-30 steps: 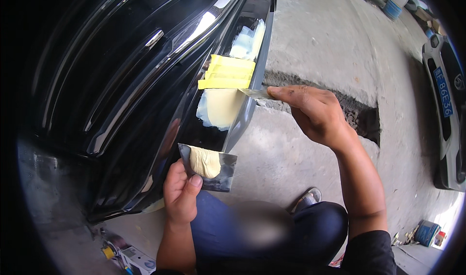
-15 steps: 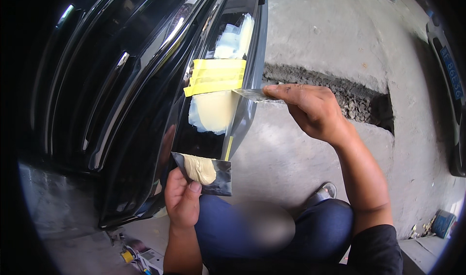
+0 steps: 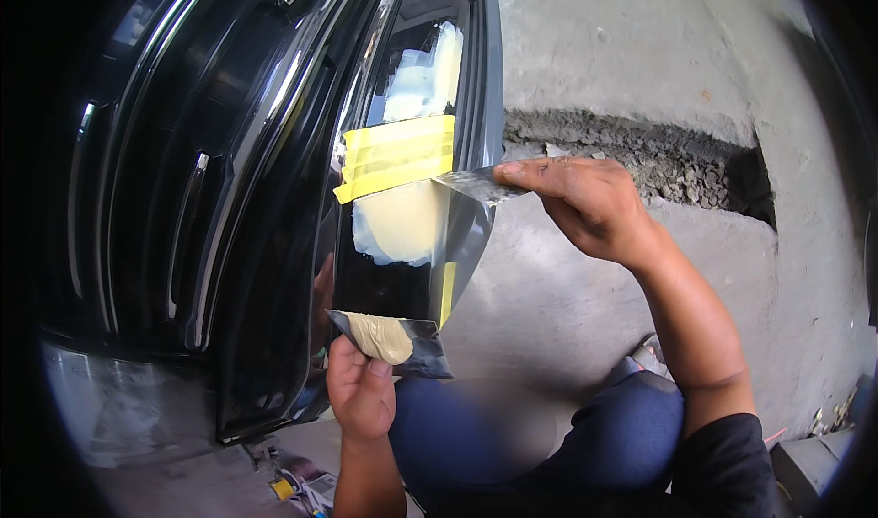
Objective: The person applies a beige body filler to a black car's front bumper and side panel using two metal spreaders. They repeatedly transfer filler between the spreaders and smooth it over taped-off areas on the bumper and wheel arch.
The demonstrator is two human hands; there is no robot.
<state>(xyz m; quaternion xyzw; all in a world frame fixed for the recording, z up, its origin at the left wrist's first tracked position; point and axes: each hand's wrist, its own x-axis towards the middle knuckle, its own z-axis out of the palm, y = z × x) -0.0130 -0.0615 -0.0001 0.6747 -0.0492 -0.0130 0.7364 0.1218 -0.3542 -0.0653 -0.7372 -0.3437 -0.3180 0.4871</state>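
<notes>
My left hand (image 3: 364, 395) grips a flat dark plate (image 3: 425, 353) bearing a mound of cream putty (image 3: 380, 340). My right hand (image 3: 585, 207) holds a thin flat scraper (image 3: 471, 181), thumb on top; its tip is at the right part of a cream patch (image 3: 393, 225) on a glossy black car panel (image 3: 384, 285), just below bands of yellow tape (image 3: 393, 157). Above the tape is a whitish, pale-blue patch (image 3: 416, 84). A narrow yellow strip (image 3: 446, 294) runs along the panel's right edge near the plate.
Glossy black ridged bodywork (image 3: 183, 180) fills the left. Grey concrete floor (image 3: 622, 33) lies to the right, with a broken trench of rubble (image 3: 668, 180). Small tools (image 3: 302, 481) lie at lower left. My bent knees (image 3: 631, 427) are below.
My view has shifted; the panel, plate and tape appear lower and the trench wider. The scraper still touches near the tape's lower right, now angled slightly differently. Both hands keep their holds.
</notes>
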